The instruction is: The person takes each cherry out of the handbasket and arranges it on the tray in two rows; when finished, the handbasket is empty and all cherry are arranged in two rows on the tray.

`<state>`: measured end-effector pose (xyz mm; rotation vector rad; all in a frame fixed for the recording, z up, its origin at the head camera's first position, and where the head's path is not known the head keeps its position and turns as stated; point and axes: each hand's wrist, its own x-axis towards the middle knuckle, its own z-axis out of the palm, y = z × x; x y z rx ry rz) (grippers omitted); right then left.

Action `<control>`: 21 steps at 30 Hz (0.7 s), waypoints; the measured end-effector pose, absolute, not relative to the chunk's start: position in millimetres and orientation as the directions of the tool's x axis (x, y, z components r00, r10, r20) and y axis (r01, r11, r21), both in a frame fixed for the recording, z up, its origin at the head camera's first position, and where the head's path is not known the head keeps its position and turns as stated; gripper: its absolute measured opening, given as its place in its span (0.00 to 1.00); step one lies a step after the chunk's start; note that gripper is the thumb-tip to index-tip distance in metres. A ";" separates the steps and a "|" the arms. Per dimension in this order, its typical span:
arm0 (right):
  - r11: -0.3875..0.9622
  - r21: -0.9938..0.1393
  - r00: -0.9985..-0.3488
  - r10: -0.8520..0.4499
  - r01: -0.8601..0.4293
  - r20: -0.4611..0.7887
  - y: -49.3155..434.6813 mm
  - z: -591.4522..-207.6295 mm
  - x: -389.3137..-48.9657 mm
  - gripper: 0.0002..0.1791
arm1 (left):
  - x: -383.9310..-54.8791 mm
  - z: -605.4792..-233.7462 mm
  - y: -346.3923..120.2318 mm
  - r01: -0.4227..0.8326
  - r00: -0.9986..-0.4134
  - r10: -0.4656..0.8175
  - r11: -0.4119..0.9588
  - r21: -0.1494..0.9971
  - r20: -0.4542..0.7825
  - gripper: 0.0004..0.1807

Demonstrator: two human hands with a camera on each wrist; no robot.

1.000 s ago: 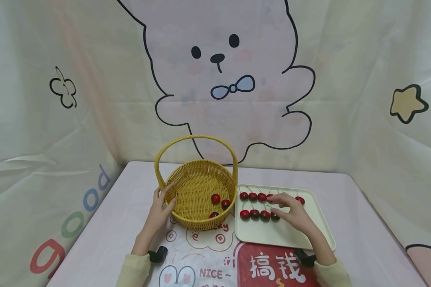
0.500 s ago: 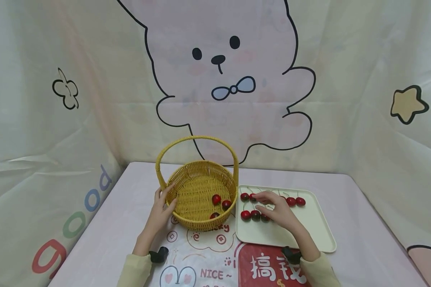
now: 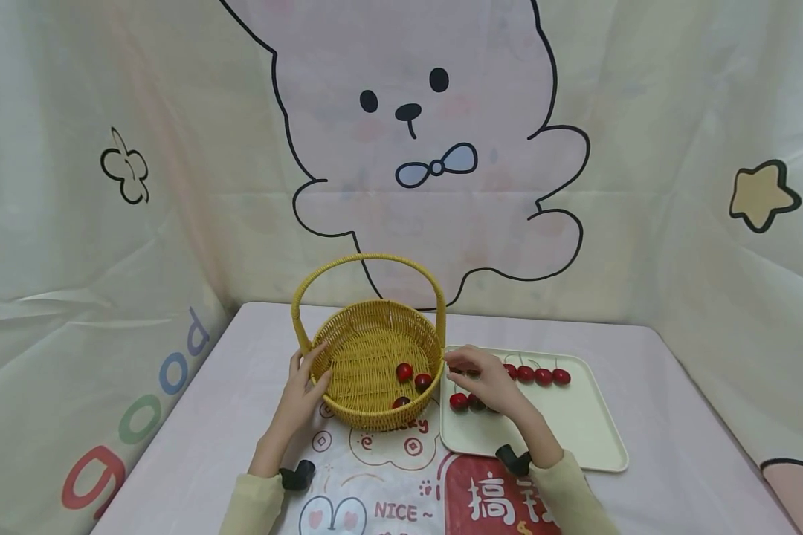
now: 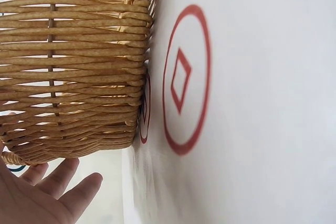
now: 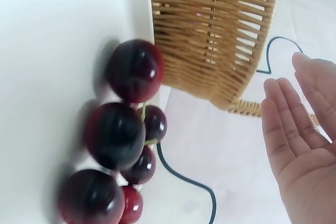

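Observation:
A yellow wicker basket [image 3: 375,419] with a tall arched handle stands upright, several dark red cherries [image 3: 404,372] lying inside at its right. My left hand [image 3: 300,392] holds its left rim, thumb and a finger over the edge; in the left wrist view other fingers [image 4: 84,195] stretch along the outside. Right of the basket lies a cream tray [image 3: 592,438] with two rows of stemmed cherries [image 3: 543,377]. My right hand [image 3: 487,377] hovers over the tray's left end by the basket, fingers and thumb apart; the right wrist view shows the palm [image 5: 302,177] with nothing in it.
Printed cloth [image 3: 401,510] covers the table, with a red panel [image 3: 482,483] in front of the tray. A curtain [image 3: 642,148] with a bear drawing hangs behind and at the sides. The basket's handle [image 3: 375,256] rises above both hands.
My right hand has moved left along the cherry rows, from the middle of the tray to its left end near the basket. The left hand stays at the basket's rim.

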<state>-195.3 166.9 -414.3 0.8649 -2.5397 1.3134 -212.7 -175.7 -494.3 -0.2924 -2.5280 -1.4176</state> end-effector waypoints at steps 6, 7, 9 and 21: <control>0.447 -0.682 -0.803 -0.455 -0.579 0.384 158.3 -427.7 -210.1 0.15 | -212.8 -494.1 -176.7 0.287 -0.953 0.068 0.513 0.809 0.295 0.28; 0.450 -0.678 -0.801 -0.461 -0.581 0.382 157.6 -430.9 -213.3 0.15 | -212.7 -493.8 -176.7 0.286 -0.954 0.069 0.511 0.811 0.293 0.28; 0.445 -0.684 -0.800 -0.477 -0.577 0.364 155.8 -435.0 -218.8 0.16 | -212.6 -493.3 -176.8 0.283 -0.955 0.070 0.508 0.814 0.289 0.29; 0.490 -0.674 -0.785 -0.578 -0.553 0.224 135.6 -435.9 -242.3 0.19 | -213.2 -493.4 -176.0 0.273 -0.958 0.061 0.506 0.818 0.282 0.29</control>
